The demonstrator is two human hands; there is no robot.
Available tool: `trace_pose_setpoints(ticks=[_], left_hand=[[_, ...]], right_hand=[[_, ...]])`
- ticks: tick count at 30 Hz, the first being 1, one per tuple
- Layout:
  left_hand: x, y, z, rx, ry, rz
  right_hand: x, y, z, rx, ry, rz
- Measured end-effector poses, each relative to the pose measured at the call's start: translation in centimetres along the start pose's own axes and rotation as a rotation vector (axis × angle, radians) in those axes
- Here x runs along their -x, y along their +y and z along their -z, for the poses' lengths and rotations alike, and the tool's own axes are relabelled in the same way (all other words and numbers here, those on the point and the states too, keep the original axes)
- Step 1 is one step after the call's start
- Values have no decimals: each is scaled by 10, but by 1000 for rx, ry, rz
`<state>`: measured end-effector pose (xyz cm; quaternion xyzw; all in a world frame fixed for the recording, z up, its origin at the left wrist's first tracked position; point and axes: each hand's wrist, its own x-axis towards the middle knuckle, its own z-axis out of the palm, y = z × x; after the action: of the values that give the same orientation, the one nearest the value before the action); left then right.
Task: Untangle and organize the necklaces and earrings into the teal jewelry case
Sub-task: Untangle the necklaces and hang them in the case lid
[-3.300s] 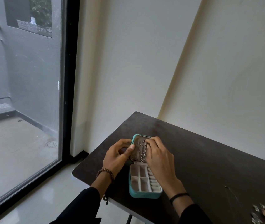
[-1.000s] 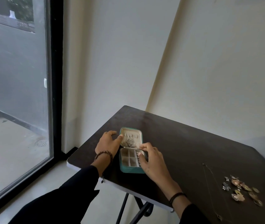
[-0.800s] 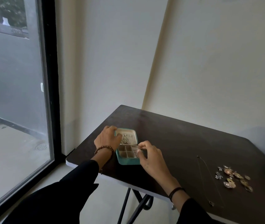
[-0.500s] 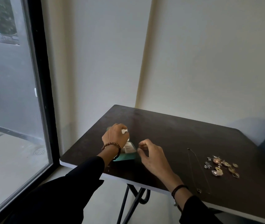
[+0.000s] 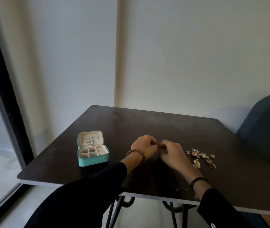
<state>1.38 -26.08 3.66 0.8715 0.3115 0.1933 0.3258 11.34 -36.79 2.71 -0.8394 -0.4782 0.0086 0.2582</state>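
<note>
The teal jewelry case (image 5: 93, 159) stands open on the left part of the dark table (image 5: 155, 125). Silver chains (image 5: 90, 143) lie in its lid, and its cream compartments look bare. My left hand (image 5: 143, 148) and my right hand (image 5: 172, 153) meet at mid-table, right of the case, fingertips pinched together. They hold the end of a thin necklace (image 5: 173, 181), whose chain trails toward the table's near edge. A loose cluster of gold and silver earrings (image 5: 201, 157) lies just right of my right hand.
A dark blue chair (image 5: 266, 129) stands at the table's right side. A glass door with a black frame (image 5: 4, 99) is on the left. Pale walls close the back, and the table's metal legs (image 5: 114, 209) show below the near edge.
Both hands left the jewelry case and moved right to mid-table, where they now pinch the thin necklace. The case stays open. The view swung right, bringing the chair in.
</note>
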Motion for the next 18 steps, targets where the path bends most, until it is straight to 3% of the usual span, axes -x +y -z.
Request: trace_pose_setpoints(ticks=[5,12,18], left_hand=[[-30,1,-46,156,-127,90],[-63,0,-77,9,-21,109],[-72,-5,-89,-37,119,55]], right_hand=[[-20,39,14,43,14,-77],[-50,62,16,112,-102,-129],[-61,60,12,135,-22,-169]])
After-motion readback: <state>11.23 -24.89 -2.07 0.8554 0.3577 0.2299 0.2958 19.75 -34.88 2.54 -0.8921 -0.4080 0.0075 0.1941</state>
